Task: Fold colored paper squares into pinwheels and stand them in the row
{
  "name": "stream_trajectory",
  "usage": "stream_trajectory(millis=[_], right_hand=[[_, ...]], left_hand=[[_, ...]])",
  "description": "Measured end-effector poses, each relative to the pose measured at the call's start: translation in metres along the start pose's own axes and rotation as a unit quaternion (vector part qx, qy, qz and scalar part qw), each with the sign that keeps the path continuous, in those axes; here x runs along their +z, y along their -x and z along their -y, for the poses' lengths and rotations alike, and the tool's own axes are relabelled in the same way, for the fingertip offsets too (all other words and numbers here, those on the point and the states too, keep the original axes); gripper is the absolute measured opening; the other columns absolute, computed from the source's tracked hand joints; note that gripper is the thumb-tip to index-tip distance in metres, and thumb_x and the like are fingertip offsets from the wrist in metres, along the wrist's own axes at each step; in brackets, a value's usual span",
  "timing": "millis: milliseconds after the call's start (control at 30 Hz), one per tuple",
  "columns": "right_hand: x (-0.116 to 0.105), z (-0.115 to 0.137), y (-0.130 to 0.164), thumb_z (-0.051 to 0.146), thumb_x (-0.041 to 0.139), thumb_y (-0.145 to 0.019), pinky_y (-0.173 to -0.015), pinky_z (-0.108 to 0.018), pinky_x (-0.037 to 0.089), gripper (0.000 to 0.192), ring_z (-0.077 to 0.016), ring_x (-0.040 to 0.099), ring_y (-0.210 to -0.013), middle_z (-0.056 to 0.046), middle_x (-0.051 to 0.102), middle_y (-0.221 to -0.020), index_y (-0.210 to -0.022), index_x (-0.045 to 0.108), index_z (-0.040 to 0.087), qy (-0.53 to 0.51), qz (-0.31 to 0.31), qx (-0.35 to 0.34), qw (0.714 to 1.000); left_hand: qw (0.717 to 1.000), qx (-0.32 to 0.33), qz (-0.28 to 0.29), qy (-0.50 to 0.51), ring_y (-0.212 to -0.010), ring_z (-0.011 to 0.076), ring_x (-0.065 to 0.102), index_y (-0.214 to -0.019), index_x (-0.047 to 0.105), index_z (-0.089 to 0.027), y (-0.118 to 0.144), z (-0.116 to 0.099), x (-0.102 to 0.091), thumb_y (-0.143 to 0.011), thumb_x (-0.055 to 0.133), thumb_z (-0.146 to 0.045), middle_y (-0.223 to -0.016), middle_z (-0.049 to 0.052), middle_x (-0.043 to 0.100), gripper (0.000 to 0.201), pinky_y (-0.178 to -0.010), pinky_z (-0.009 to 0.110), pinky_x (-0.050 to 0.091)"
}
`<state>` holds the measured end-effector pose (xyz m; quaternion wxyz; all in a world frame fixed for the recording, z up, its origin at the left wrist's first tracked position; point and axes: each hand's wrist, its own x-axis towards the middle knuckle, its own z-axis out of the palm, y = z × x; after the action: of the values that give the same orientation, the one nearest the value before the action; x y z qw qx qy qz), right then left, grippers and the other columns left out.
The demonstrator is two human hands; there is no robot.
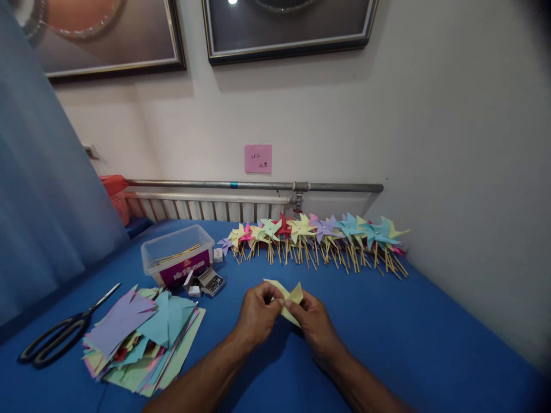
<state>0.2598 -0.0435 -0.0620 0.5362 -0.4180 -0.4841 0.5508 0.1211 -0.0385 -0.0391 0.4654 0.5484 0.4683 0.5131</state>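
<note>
A: How are the hands set?
B: Both are closed on the yellow paper [297, 294]. The left hand [257, 314] pinches its left part, the right hand [317, 328] its right, thumbs close together over the middle.
A: And where is it?
B: Over the table [370, 350], centre, on the near side.
A: How would you do this step well?
B: It looks like bringing points in to the centre. I'd pin the gathered points under one thumb, bring the next over with the other hand, and keep each bend round, not creased. The thumbs cover the middle, so I can't tell whether a pin is there.
A: Which way does the paper lie?
B: Its long axis slants from far left to near right. One flap stands up beside the right hand, tip pointing far.
A: And around it?
B: Pinwheels [301, 228] in a row at the far side, sticks toward us. Left: the pin box [212, 282], the tub [183, 269], a nearer paper pile [170, 321], then scissors [64, 335], blades pointing far right.
</note>
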Motion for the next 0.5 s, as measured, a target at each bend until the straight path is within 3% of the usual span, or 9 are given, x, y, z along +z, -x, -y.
stream_trajectory(millis=[500], right_hand=[[0.0003, 0.0033, -0.0009, 0.049, 0.081, -0.072, -0.072, -0.032, 0.051, 0.044, -0.0229, 0.067, -0.079, -0.006, 0.076, -0.09, -0.101, 0.071, 0.018, -0.047, 0.016, -0.004, 0.999]], left_hand=[[0.999, 0.032, 0.003, 0.026, -0.062, 0.0104, 0.048, -0.071, 0.06, -0.017, -0.0005, -0.003, -0.001, -0.067, 0.067, -0.017, -0.065, -0.003, 0.056, 0.008, -0.062, 0.022, 0.038]])
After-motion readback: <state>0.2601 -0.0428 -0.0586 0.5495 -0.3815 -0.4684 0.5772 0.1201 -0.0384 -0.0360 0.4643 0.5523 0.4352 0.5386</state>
